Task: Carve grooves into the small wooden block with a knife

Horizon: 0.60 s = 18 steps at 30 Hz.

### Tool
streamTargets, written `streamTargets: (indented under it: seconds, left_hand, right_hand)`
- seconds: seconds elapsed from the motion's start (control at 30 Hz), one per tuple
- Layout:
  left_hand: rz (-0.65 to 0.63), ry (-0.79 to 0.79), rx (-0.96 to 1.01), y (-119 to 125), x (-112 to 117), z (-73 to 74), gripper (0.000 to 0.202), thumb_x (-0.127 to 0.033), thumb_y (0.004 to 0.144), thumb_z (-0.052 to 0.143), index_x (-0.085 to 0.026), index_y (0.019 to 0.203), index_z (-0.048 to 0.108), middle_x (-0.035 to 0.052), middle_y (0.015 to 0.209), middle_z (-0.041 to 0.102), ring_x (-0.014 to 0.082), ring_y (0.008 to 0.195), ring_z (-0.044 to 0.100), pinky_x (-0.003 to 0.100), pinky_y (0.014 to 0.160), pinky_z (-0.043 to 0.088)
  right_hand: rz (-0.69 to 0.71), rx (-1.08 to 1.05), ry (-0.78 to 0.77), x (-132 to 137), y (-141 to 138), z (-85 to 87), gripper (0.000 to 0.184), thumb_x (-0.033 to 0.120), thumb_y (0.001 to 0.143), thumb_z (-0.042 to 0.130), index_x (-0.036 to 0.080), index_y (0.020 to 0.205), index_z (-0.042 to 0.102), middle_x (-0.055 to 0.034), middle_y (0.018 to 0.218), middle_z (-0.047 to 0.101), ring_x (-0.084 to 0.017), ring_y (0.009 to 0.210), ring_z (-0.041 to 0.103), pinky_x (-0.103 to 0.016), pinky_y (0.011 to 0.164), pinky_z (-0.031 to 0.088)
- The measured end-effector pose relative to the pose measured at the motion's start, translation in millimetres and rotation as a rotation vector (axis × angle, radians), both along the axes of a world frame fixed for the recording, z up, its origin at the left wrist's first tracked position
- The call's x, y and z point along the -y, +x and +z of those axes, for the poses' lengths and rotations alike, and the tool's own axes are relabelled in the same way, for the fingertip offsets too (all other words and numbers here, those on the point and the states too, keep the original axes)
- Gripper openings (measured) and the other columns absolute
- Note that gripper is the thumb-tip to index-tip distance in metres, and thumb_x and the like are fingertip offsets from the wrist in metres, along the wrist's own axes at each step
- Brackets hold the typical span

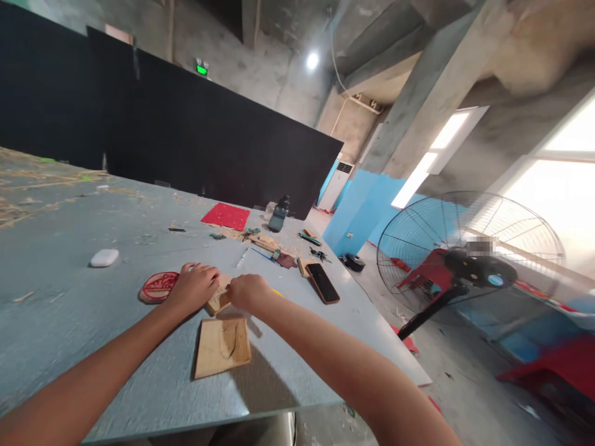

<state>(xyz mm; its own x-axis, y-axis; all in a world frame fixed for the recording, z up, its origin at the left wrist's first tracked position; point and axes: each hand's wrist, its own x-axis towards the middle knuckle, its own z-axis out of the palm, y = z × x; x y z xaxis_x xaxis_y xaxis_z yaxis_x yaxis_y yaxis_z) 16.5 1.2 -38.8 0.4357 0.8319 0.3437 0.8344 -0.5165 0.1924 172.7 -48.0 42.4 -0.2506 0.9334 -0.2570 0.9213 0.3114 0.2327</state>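
Note:
My left hand (198, 286) rests on the table with its fingers curled against the left edge of a small wooden block (217, 302), holding it. Dark lines show on the block's top. At the block's right side, my right hand (250, 291) is closed in a fist; whatever is in its fingers is hidden. Just left of my left hand lies a round plaque with a red carved pattern (158, 287), partly covered by the hand. Nearer to me lies a square wooden board (223, 348) with a dark curved drawing on it.
A phone (322, 284) leans on a wood piece at right. Farther back are a blue pen (263, 254), a red sheet (226, 215), a dark bottle (279, 215) and wood scraps. A white case (105, 257) lies left. A large fan (469, 254) stands beyond the table's right edge.

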Motion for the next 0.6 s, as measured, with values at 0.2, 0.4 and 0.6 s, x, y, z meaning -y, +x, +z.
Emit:
streamTargets:
  seconds: [0.2,0.4,0.6]
  left_hand:
    - [-0.019,0.004,0.045,-0.7,-4.6,-5.0,0.029,-0.027,0.102,0.047,-0.023,0.1,0.076,0.0088,0.108,0.081,0.03,0.112,0.072,0.052,0.108,0.041]
    - [-0.019,-0.001,0.078,-1.4,-5.1,-7.1,0.03,-0.029,0.099,0.046,-0.024,0.098,0.075,0.0092,0.109,0.081,0.0301,0.112,0.071,0.051,0.109,0.037]
    - [-0.006,-0.013,0.102,-1.9,-4.4,-8.1,0.032,-0.031,0.099,0.045,-0.023,0.1,0.076,0.0104,0.113,0.081,0.0315,0.113,0.071,0.052,0.108,0.038]
  right_hand:
    - [0.012,-0.035,0.011,4.6,-0.2,-4.8,0.029,0.028,0.105,0.058,0.014,0.122,0.077,-0.0193,0.123,0.079,-0.029,0.117,0.077,-0.038,0.091,0.063]
    - [0.013,-0.032,0.022,7.7,-2.0,-5.9,0.025,0.022,0.104,0.058,0.012,0.118,0.076,-0.0198,0.121,0.079,-0.03,0.116,0.077,-0.038,0.09,0.063]
    - [0.01,-0.03,0.043,15.1,-5.7,-7.1,0.024,0.02,0.104,0.058,0.013,0.119,0.076,-0.0195,0.121,0.079,-0.028,0.116,0.077,-0.036,0.091,0.062]
